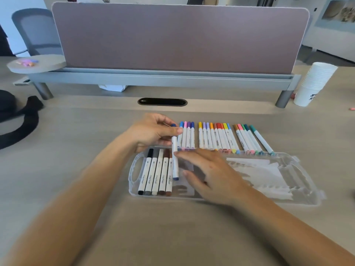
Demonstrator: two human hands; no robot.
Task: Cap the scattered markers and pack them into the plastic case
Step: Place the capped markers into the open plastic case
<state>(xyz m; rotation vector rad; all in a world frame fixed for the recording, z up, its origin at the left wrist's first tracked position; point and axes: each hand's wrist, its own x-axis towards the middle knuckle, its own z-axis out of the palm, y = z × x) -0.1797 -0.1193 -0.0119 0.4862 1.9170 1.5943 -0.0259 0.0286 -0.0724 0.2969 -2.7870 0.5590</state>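
Observation:
A clear plastic case (299,181) lies open on the desk. Several capped markers (156,172) with black, grey, white and brown ends fill its left slots. My left hand (153,131) pinches the upper end of a dark blue marker (174,160) that slants down into the case beside them. My right hand (209,175) rests over the middle of the case, its fingertip touching that marker's barrel. Behind the case a row of capped coloured markers (219,138) lies on the desk.
A mauve divider panel (178,37) on a grey rail stands across the back. A cable slot (162,102) sits in the desk behind the markers. A stack of white paper cups (313,83) stands at the right. A black strap (21,121) lies at the left.

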